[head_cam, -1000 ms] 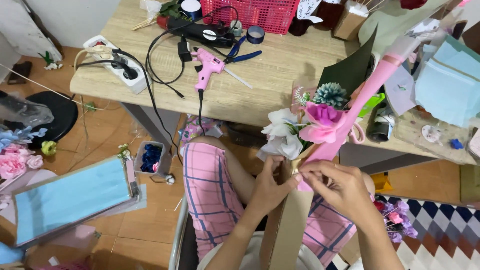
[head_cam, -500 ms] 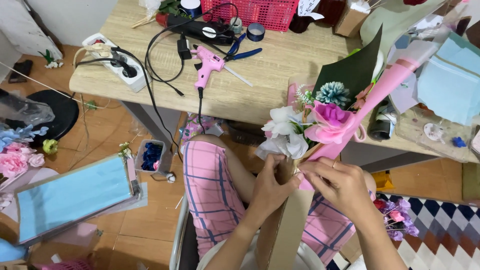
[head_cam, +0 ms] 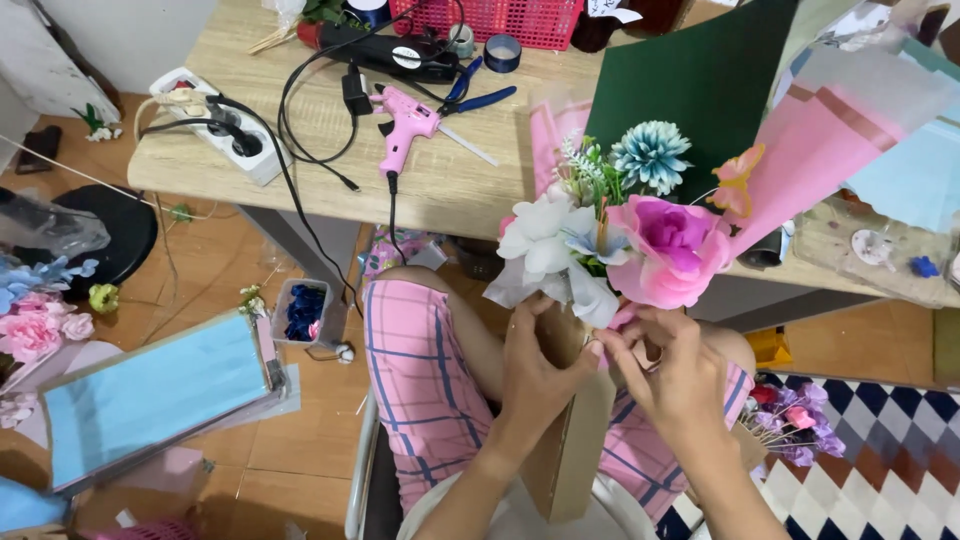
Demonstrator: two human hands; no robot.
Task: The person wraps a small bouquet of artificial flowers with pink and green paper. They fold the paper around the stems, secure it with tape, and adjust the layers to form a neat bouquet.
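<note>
- Currently, head view, looking down over our lap: our left hand [head_cam: 535, 365] is curled round the upper end of a brown cardboard sleeve [head_cam: 570, 440], fingers closed on its left side.
- Our right hand [head_cam: 675, 375] sits just right of the left, fingertips drawn together, pinching at the base of the flower bunch [head_cam: 610, 235] where the stems enter the sleeve.
- We cannot tell exactly which stem or wrapping strip the right fingertips nip; that spot is hidden by the fingers.
- Directly above both hands: a white bloom [head_cam: 545, 240], a pink rose [head_cam: 670, 250] and a pale blue bloom [head_cam: 651, 155], touching one another.
- A pink paper cone [head_cam: 820, 150] slants up and right from the rose; a dark green sheet [head_cam: 700, 80] stands behind the bunch.
- Beyond the hands, on the wooden table [head_cam: 450, 190]: a pink glue gun [head_cam: 405, 125], blue-handled pliers [head_cam: 480, 95], a white power strip [head_cam: 215, 125].
- Below the hands: pink checked shorts [head_cam: 420, 390].
- Far left of the left hand, on the floor: a light blue sheet stack [head_cam: 150, 400].
</note>
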